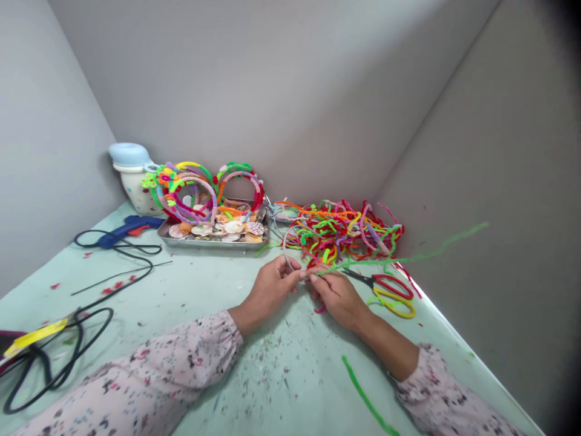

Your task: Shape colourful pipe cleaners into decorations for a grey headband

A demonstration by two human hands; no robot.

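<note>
Because the long green pipe cleaner [403, 260] is pinched only near one end, its free length looks like the likeliest trouble: a careless swing could snag it in the tangled heap of coloured pipe cleaners [345, 230] just behind. Its long axis runs rightward and slightly upward above the desk [290, 369], its tip pointing toward the right-hand wall. The left hand [272, 286] and right hand [336, 295] sit close together in narrow pinches, fingertips almost meeting. The left holds a thin grey hairband [285, 251], whose arc curves up and back toward the heap, while the right grips the green pipe cleaner. The fingers hide exactly where the two meet, and a loosened pinch could let the pipe cleaner slip off the band. Scissors with red and yellow handles [393, 290] lie just beside the right hand, their blades aimed toward it, so a sideways shift could catch on them.
</note>
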